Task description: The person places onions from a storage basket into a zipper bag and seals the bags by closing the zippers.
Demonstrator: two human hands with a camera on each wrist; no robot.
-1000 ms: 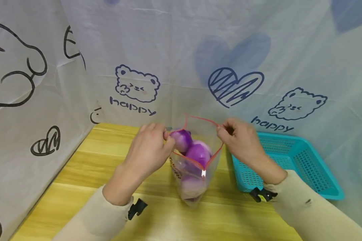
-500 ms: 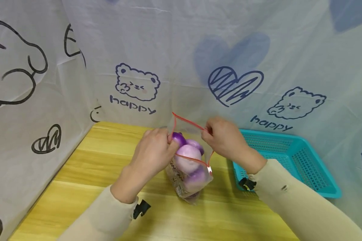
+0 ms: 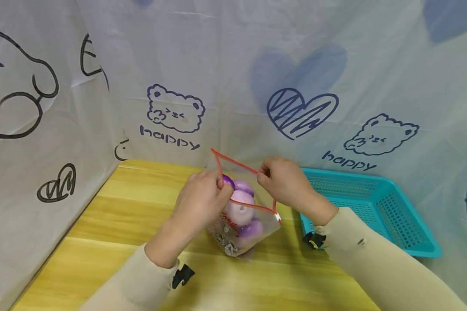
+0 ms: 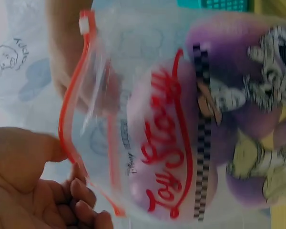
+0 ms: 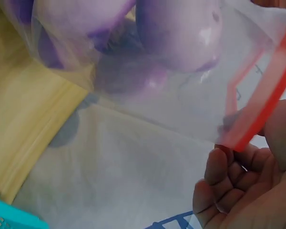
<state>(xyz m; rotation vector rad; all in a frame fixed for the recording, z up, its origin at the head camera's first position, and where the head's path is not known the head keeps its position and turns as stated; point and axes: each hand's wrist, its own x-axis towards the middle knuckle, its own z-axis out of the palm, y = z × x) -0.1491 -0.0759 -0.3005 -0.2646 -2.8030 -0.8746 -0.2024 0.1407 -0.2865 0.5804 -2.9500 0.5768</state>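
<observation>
A clear zip bag (image 3: pixel 244 228) with a red zipper strip (image 3: pixel 236 164) stands tilted on the yellow wooden table (image 3: pixel 113 216). Purple and pale round objects (image 3: pixel 239 201) fill it. My left hand (image 3: pixel 218 183) pinches the near-left side of the bag's rim. My right hand (image 3: pixel 262 172) pinches the far-right side. A white slider (image 3: pixel 277 216) sits at the strip's right end. The left wrist view shows red "Toy Story" print on the bag (image 4: pixel 167 143) and my thumb (image 4: pixel 24 152) against the red strip (image 4: pixel 69 119). In the right wrist view, my fingers (image 5: pixel 229 186) hold the strip (image 5: pixel 264 107) below the purple objects (image 5: pixel 176 33).
A teal plastic basket (image 3: pixel 373 207) lies on the table to the right, just behind my right wrist. A printed white cloth (image 3: pixel 233 86) with bears and hearts hangs close behind and to the left. Bare tabletop stretches left and in front of the bag.
Both hands have drawn closer together and drifted left, so the bag's mouth has narrowed. The bag now leans over, with its slider end swung to the right.
</observation>
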